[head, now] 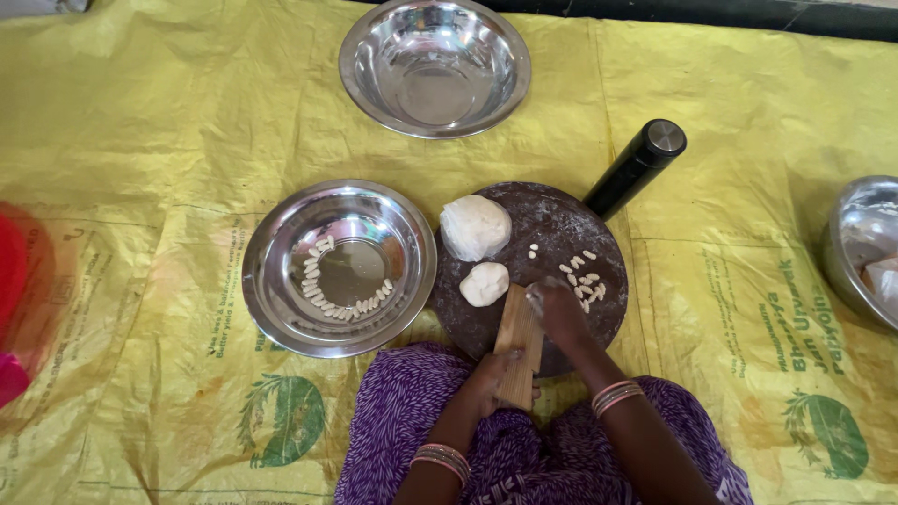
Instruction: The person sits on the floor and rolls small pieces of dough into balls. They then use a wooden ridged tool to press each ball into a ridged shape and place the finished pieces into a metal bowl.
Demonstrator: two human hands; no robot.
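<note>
Yellow plastic sheeting (140,140) with green prints covers the whole floor, wrinkly all over. Up past the fingers, well apart from them, sits an empty steel bowl (435,67), and another steel dish (339,268) sits off to the left of the fingers with a ring of little pale dough pieces (323,281) in it. Far right edge, a third steel vessel (865,248) is cut off by the frame.

Right under the fingers is a round dark board (552,234), dusted with flour. A black cylinder bottle (636,168) pokes out from behind it, up and to the right of the fingers. On the board just above the fingers: a big dough ball (475,227) and a smaller dough lump (484,283) beside the top of the wooden block.

Left hand (491,379) is wrapped around the lower end of a ridged wooden block (519,346), fingers clamped on it, holding it tilted against the board's near edge. Right hand (558,313) has its fingers bunched together, pressing on the top of that block. Tiny shaped dough bits (585,281) lie just beyond the right fingertips.
</note>
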